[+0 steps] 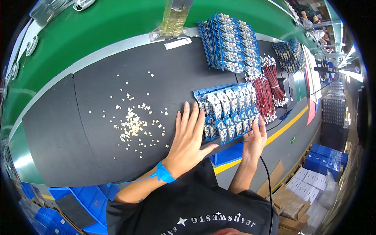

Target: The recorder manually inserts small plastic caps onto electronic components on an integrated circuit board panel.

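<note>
A blue circuit board panel (229,119) carrying rows of white and metallic parts lies at the table's near edge in front of me. It seems to rest on at least one similar panel. My left hand (188,137) lies along its left edge, fingers stretched out and thumb apart. A blue strap (164,172) circles that wrist. With my right hand (254,141) I grip the near right corner, thumb and fingers closed on the edge. Small white connector pieces (134,124) are scattered in a loose heap left of my left hand.
More blue panels (231,43) stand stacked at the far side of the black mat (55,129). Bundles of red wires (263,96) with white ends lie right of my panel. Another board stack (290,55) sits further right. A metal post (175,19) rises beyond the mat.
</note>
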The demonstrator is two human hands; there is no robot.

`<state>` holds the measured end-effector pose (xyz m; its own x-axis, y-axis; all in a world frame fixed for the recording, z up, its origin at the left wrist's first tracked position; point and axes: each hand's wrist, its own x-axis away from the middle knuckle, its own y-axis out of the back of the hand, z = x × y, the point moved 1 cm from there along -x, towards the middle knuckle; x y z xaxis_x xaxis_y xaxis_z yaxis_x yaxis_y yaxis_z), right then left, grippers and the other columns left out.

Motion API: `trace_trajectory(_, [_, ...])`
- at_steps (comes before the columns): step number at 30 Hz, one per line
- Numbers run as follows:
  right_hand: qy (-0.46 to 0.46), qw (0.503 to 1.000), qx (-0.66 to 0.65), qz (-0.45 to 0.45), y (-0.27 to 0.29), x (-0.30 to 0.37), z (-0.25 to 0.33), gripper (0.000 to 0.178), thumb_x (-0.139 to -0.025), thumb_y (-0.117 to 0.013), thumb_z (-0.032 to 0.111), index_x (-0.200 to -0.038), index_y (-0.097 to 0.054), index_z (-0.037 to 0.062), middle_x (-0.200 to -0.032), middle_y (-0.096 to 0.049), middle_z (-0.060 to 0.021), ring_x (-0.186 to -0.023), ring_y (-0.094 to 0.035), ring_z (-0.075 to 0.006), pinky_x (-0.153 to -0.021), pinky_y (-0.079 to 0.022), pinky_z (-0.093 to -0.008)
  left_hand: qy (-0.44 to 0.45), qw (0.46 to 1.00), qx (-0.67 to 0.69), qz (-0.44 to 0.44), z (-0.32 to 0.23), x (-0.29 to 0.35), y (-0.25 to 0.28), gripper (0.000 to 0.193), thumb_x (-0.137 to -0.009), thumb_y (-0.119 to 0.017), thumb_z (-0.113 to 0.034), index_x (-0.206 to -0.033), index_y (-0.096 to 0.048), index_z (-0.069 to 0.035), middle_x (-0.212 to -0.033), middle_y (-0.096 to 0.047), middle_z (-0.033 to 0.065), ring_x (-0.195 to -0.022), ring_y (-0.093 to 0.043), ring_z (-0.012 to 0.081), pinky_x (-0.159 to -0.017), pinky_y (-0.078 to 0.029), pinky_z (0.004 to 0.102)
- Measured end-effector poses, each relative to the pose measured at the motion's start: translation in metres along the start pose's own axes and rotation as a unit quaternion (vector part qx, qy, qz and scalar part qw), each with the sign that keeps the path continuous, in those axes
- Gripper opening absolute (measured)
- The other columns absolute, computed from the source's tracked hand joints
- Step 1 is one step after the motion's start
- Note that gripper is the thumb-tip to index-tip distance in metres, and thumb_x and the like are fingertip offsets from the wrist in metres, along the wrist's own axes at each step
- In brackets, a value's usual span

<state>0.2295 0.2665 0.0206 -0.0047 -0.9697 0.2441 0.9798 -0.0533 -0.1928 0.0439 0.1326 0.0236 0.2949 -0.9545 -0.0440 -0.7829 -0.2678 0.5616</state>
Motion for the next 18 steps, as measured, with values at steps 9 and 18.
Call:
trace_trajectory(9, [0.025, 0.998, 0.058, -0.022, -0.004, 0.0, -0.01, 0.036, -0.084, -0.06, 0.003, -0.118, -0.047, -0.0024, -0.089, -0.064, -0.0109, -0.068, -0.063, -0.0128, -0.053, -0.055, -0.0241, -0.021, 0.999, -0.041, -0.013, 0.002, -0.005, -0.012, 0.085, -0.069, -0.074, -0.035, -0.13, -0.035, 0.008, -0.142, -0.019, 0.0291, -0.134, -0.014, 0.0437, -0.106, -0.011, 0.0574])
trace_trajectory(18, [0.039, 0.995, 0.078, -0.045, -0.005, 0.0, -0.004, 0.037, -0.083, -0.063, 0.005, -0.117, -0.05, -0.0037, -0.074, -0.061, -0.0044, -0.056, -0.057, -0.0099, -0.042, -0.042, -0.0188, -0.033, 0.999, -0.031, -0.022, 0.005, -0.004, -0.014, 0.081, -0.069, -0.074, -0.031, -0.129, -0.036, 0.008, -0.142, -0.019, 0.0285, -0.133, -0.016, 0.0427, -0.106, -0.011, 0.0584])
